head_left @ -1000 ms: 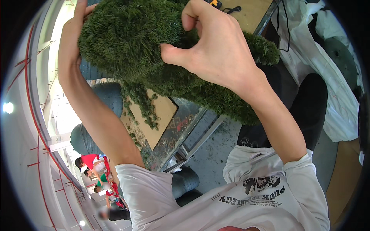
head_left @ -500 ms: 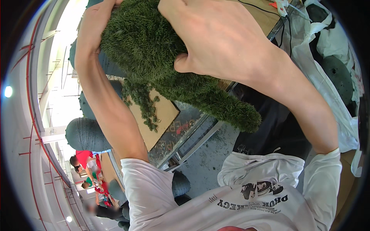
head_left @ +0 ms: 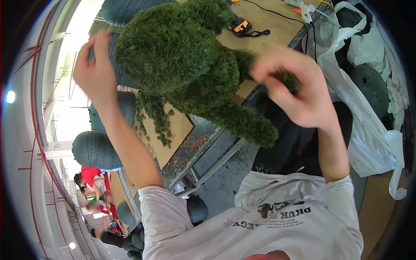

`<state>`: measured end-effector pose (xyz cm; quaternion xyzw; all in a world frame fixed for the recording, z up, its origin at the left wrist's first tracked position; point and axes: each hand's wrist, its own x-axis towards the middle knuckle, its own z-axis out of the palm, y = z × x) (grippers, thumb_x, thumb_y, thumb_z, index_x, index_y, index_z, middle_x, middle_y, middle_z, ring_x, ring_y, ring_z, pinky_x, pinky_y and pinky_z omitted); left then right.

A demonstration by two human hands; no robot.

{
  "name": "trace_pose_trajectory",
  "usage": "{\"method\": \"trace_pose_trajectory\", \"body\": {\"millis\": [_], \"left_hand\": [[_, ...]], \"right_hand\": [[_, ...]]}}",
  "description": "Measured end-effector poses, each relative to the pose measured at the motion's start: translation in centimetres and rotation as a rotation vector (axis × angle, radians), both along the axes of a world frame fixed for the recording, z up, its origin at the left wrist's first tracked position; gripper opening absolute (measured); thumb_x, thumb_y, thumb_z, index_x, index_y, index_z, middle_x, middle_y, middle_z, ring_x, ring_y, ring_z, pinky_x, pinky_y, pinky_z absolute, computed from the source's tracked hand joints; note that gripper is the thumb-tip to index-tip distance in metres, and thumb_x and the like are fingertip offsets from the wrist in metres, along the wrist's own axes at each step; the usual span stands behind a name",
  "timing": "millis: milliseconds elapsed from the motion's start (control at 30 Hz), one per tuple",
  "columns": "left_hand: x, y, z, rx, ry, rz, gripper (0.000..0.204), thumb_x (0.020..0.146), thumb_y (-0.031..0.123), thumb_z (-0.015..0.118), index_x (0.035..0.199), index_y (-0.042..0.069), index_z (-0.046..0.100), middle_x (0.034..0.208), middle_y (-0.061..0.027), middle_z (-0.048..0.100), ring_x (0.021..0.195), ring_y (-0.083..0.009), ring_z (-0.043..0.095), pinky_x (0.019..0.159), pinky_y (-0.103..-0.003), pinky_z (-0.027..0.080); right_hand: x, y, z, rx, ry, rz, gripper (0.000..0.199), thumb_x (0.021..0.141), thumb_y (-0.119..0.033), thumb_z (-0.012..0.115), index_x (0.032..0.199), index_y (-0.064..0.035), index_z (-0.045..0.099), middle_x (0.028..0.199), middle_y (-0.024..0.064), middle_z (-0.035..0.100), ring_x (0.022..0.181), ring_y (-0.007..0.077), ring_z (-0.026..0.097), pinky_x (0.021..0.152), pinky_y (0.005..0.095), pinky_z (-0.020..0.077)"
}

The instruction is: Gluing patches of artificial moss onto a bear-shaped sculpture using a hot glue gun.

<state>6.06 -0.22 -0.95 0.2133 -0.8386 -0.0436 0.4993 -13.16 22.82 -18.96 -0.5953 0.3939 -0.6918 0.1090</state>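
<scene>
A large shaggy figure [head_left: 173, 56] covered in artificial green grass lies across the workbench, with limb-like parts sticking out toward me. My left hand [head_left: 96, 65] is raised beside its left edge, fingers loosely bent and apart, holding nothing. Over on the right, my right hand [head_left: 299, 82] hovers in front of one of the limbs, part of which shows green through the gap between thumb and fingers. Its fingers are curved, blurred by motion and apart from the thumb. Loose green sprigs [head_left: 158, 119] lie below the figure on a cardboard sheet [head_left: 175, 136].
A yellow-and-black tape measure [head_left: 240, 27] with a strap lies at the back of the bench. Beyond it are a white corded device [head_left: 306, 13] and cables. White sacks [head_left: 342, 95] and a holed dark dome [head_left: 370, 86] are at right. Ridged dark domes [head_left: 97, 149] stand left; people work farther off.
Both hands have let go of the grassy figure and moved apart, left hand down and outward, right hand toward the right and lower. More of the figure and the tape measure now show.
</scene>
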Motion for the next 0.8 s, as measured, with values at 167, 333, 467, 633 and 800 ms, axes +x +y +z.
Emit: {"method": "trace_pose_trajectory", "body": {"millis": [167,333,467,633,800], "left_hand": [[2.3,8.0,-4.7,0.025,-0.099,0.055,0.040,0.081,0.009,0.090,0.114,0.002,0.069,0.096,-0.0013,0.060,0.056,-0.0025,0.033,0.053,-0.017,0.026],[0.7,9.6,-6.3,-0.012,-0.204,0.239,0.065,0.069,0.010,0.098,0.122,0.005,0.060,0.096,0.0016,0.045,0.057,-0.0014,0.026,0.054,-0.018,0.021],[1.1,9.7,-6.1,0.006,-0.192,0.243,0.062,0.070,0.009,0.097,0.119,0.005,0.059,0.096,0.0019,0.045,0.056,-0.0008,0.028,0.055,-0.018,0.020],[1.3,10.0,-4.7,-0.071,-0.232,0.131,0.034,0.081,0.003,0.088,0.109,0.003,0.069,0.100,-0.0016,0.058,0.053,0.0004,0.031,0.052,-0.017,0.021],[-0.7,9.6,-2.6,-0.264,-0.264,-0.017,0.010,0.088,-0.001,0.079,0.095,0.004,0.074,0.095,-0.0021,0.062,0.052,0.0001,0.032,0.049,-0.019,0.021]], "right_hand": [[-2.7,4.4,-8.7,-0.027,-0.469,0.217,0.017,0.083,0.008,0.051,0.091,0.0006,0.063,0.082,0.0089,0.061,0.068,0.0134,0.053,0.060,0.0257,0.0417],[-5.2,6.0,-15.7,-0.026,-0.768,0.329,0.006,0.094,-0.005,0.055,0.093,-0.0039,0.061,0.085,0.0099,0.060,0.069,0.0136,0.051,0.059,0.0254,0.0414],[-6.7,6.9,-19.6,0.100,-0.839,0.317,0.006,0.095,-0.007,0.055,0.093,-0.0048,0.060,0.086,0.0086,0.059,0.070,0.0134,0.051,0.060,0.0251,0.0417],[-7.2,6.5,-20.3,0.098,-0.866,0.280,0.007,0.095,-0.008,0.052,0.092,-0.0050,0.058,0.086,0.0074,0.059,0.070,0.0122,0.050,0.063,0.0253,0.0421],[-7.0,5.7,-22.3,0.164,-0.802,0.207,0.009,0.094,-0.007,0.051,0.091,-0.0032,0.058,0.087,0.0061,0.060,0.070,0.0104,0.050,0.064,0.0250,0.0407]]}}
